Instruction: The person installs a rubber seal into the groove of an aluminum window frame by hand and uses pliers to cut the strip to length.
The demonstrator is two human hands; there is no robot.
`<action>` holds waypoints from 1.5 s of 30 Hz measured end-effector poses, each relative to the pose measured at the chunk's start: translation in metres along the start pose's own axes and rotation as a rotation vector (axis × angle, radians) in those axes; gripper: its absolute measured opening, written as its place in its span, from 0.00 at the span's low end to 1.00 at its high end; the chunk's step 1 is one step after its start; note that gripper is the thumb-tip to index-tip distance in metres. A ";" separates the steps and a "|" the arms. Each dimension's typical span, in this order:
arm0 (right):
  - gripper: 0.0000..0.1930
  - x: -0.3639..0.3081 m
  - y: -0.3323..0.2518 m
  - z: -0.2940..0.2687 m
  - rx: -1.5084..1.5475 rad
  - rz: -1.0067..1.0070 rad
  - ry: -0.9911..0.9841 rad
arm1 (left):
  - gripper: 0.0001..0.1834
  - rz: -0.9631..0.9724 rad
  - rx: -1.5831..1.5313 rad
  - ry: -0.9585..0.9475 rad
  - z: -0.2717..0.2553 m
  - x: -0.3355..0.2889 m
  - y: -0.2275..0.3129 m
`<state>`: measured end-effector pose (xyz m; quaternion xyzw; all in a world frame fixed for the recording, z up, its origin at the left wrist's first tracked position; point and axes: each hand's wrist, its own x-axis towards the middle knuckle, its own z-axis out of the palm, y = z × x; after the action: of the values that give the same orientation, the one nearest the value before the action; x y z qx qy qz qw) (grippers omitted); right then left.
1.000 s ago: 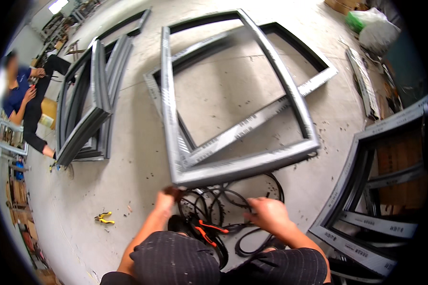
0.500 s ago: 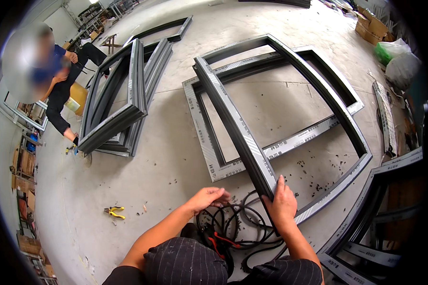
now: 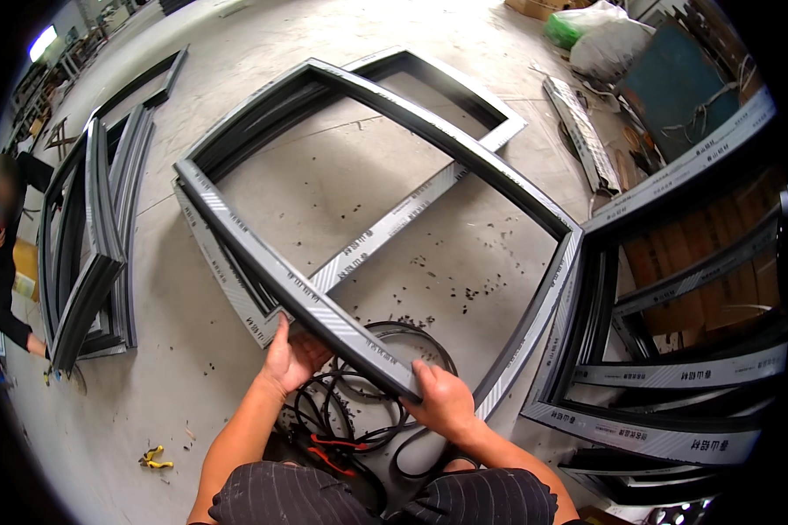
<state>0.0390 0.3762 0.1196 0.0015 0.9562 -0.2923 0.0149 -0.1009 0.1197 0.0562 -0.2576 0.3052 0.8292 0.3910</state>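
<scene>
A grey window frame (image 3: 280,276) with patterned protective film lies slanted over a second window frame (image 3: 385,227), overlapping it. My right hand (image 3: 444,401) grips the upper frame at its near corner, thumb on top of the bar. Farther along the same bar, my left hand (image 3: 293,359) has its thumb up beside the edge and its fingers curled under, their tips hidden. Below both hands, a loose coil of black strip or cable (image 3: 315,407) lies on the floor between my legs. Next to it is a tool with orange-red handles (image 3: 333,455), partly covered.
More frames (image 3: 105,254) lean together on the left, near another person (image 3: 9,254). A stack of frames (image 3: 657,429) stands close on the right. Yellow-handled pliers (image 3: 155,457) lie at lower left. Small black bits scatter the floor. Plastic bags (image 3: 608,48) sit at far right.
My left hand has come across to the upper frame's bar. That frame has turned over the lower one, its near corner still in my right hand. The view has swung to the right.
</scene>
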 end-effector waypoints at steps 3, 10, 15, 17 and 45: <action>0.31 -0.009 0.002 -0.011 -0.013 0.003 -0.018 | 0.46 0.142 -0.175 0.070 0.007 0.017 0.007; 0.27 0.004 0.034 -0.041 -0.133 -0.046 0.058 | 0.28 0.187 -0.117 0.026 0.019 0.034 0.003; 0.25 0.013 0.066 -0.041 -0.180 -0.114 0.186 | 0.24 0.277 -0.109 0.007 0.038 0.030 -0.006; 0.24 0.014 0.076 -0.041 -0.198 -0.117 0.215 | 0.25 0.328 -0.037 -0.048 0.041 0.025 -0.005; 0.38 -0.014 0.195 -0.018 -0.007 0.010 0.828 | 0.32 0.930 0.913 -0.607 0.350 -0.111 0.052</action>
<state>0.0544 0.5480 0.0261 0.1236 0.8824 -0.2639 -0.3695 -0.1467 0.2867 0.3840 0.3301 0.5775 0.7346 0.1335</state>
